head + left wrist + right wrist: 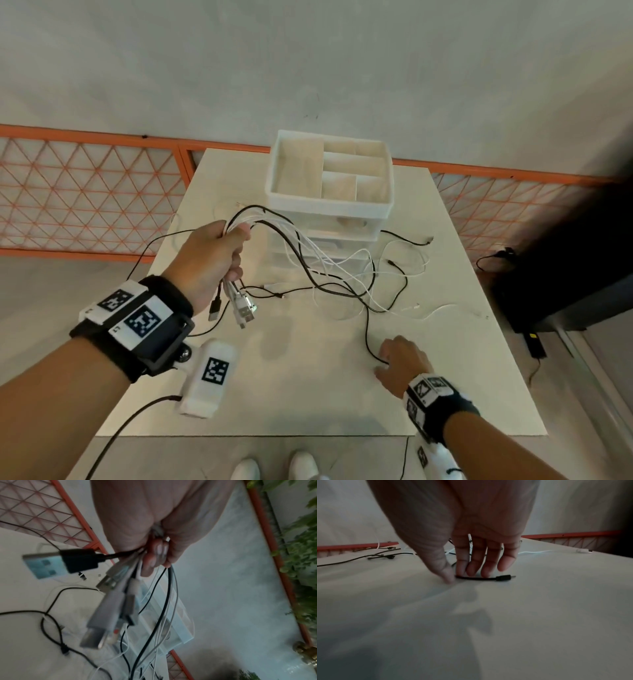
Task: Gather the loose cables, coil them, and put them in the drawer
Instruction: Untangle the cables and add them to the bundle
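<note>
A person is standing at a white table (301, 394), gathering cables. The left hand (209, 260), at centre left of the head view, is gripping a bundle of black and white cables (308, 253) in a closed fist, fingers curled tight around them; their USB plugs (236, 308) are hanging below the fist, and the loose lengths are trailing to the right across the tabletop in front of the drawer unit (329, 205). That white unit is sitting at the upper centre of the frame, its top tray divided into compartments. At lower right, the right hand (404, 359) is reaching down with fingers spread wide and nearly straight, thumb and fingertips (471, 572) touching the table on either side of a black cable end (488, 578), whose small plug is lying flat just beside them. An orange lattice fence (85, 195) is running behind the table.
</note>
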`<action>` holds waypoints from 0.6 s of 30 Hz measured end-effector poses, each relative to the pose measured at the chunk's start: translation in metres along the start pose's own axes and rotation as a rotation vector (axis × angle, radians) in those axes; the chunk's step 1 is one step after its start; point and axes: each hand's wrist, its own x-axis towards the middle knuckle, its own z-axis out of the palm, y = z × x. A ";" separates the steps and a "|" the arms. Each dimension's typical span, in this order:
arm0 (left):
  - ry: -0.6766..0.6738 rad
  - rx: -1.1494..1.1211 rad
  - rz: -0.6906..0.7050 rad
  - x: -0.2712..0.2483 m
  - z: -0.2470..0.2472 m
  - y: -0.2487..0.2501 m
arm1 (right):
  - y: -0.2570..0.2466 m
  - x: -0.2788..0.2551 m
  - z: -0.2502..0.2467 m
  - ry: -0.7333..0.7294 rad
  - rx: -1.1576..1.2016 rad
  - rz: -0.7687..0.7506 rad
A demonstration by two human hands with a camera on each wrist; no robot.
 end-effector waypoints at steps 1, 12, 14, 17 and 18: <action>0.013 -0.007 -0.003 0.000 -0.001 0.002 | -0.005 -0.001 0.002 0.014 -0.036 0.001; -0.072 -0.019 -0.059 -0.005 -0.013 0.002 | -0.043 0.018 -0.046 0.158 0.197 -0.066; -0.080 -0.009 -0.053 -0.008 -0.014 -0.001 | -0.044 0.018 -0.033 0.116 0.116 0.015; -0.082 -0.005 -0.050 -0.010 -0.015 -0.004 | -0.039 0.019 -0.007 0.058 0.153 0.130; -0.083 -0.006 -0.049 -0.010 -0.015 -0.006 | -0.038 0.020 -0.001 0.060 0.186 0.144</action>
